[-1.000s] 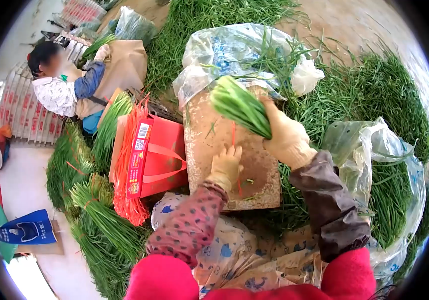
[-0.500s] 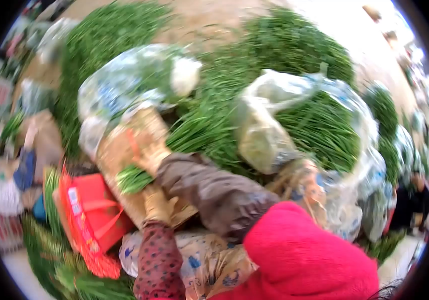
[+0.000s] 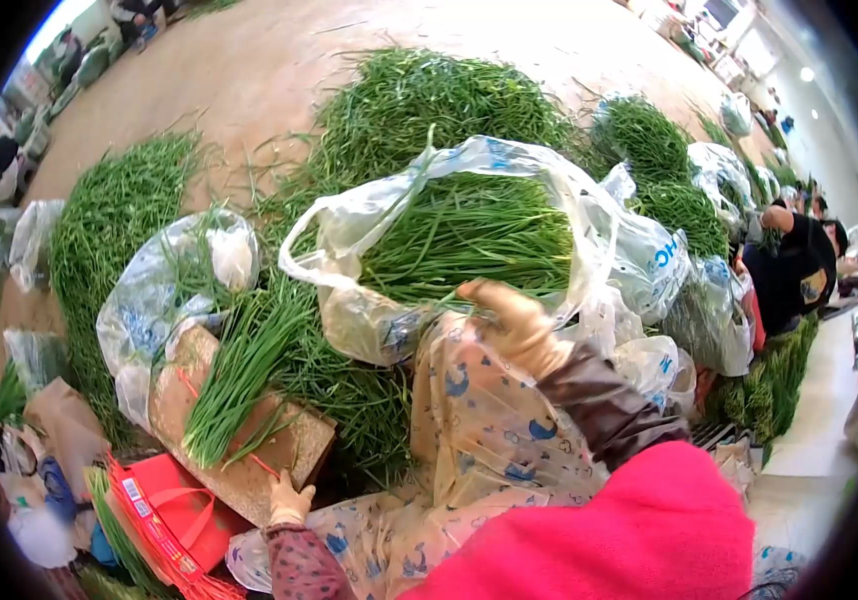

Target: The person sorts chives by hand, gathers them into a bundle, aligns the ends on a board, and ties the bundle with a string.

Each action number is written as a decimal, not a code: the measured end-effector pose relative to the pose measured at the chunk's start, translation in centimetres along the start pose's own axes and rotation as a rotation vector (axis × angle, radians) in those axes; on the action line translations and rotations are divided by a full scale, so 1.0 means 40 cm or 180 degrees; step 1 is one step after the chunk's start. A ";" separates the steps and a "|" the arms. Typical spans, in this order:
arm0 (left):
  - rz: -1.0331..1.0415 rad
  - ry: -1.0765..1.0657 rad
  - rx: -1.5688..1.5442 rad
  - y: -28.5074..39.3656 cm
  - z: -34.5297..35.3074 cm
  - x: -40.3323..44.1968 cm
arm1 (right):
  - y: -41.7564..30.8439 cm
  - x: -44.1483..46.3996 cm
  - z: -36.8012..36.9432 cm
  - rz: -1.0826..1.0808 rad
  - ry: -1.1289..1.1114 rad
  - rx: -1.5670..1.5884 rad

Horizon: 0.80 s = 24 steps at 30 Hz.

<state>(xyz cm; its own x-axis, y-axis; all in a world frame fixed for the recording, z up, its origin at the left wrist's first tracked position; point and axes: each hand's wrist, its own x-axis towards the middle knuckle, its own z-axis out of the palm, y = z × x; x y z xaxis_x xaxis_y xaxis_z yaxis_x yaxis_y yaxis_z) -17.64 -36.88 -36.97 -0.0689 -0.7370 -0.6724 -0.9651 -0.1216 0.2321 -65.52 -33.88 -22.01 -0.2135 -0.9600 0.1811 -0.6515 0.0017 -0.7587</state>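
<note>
Brown floor (image 3: 269,50) beyond, scattered with loose bits of green, with a broad heap of stalks (image 3: 439,100) near the middle and another pile (image 3: 119,220) to the left. Closer in, a brown board (image 3: 299,440), set at a slant. On top of it, a bundle of green stalks (image 3: 239,395); lies loosely fanned, crosses a red strip (image 3: 262,466), and overhangs the board's right edge towards loose greenery. At the board's near end, the left hand (image 3: 291,502), below a dotted sleeve; reaches with a finger to the near end of the red strip, thumb held apart. Cannot tell about a pinch on the strip. Well to the right, the right hand (image 3: 517,328), below a dark sleeve; extends over the near rim of a clear plastic bag (image 3: 344,300), fingertips just at the long green stalks (image 3: 489,235) inside. Cannot tell about any grip there. Just beneath that hand, patterned plastic covering (image 3: 509,415) over a raised knee. Beside the board's near-left edge, a red bag (image 3: 179,515); past its far end, a crumpled clear bag (image 3: 144,300). Far to the right, a person in black (image 3: 794,265) near more bagged greens.
</note>
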 end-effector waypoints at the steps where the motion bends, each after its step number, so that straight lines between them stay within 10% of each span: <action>1: 0.0004 -0.0083 0.0206 0.019 -0.005 -0.011 | 0.045 -0.007 -0.054 -0.0081 0.0214 -0.0121; 7: 0.1106 0.0424 0.0249 0.263 -0.165 -0.025 | 0.293 0.101 -0.248 0.0861 0.0798 0.0387; 18: 0.3520 0.0746 -0.0442 1.051 -0.235 0.185 | 0.677 0.287 -0.302 0.1349 -0.0670 -0.3138; 24: 0.4209 0.0764 0.0307 1.273 -0.095 0.263 | 0.648 0.290 -0.354 0.1800 -0.1711 -0.2492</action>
<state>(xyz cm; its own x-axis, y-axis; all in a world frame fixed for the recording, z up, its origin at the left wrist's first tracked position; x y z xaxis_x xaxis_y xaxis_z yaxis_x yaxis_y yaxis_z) -66.55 -53.34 -29.55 -0.9186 -0.3628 0.1564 -0.2244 0.8050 0.5492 -95.18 -41.02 -30.71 -0.4054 -0.7610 -0.5065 -0.8809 0.4733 -0.0060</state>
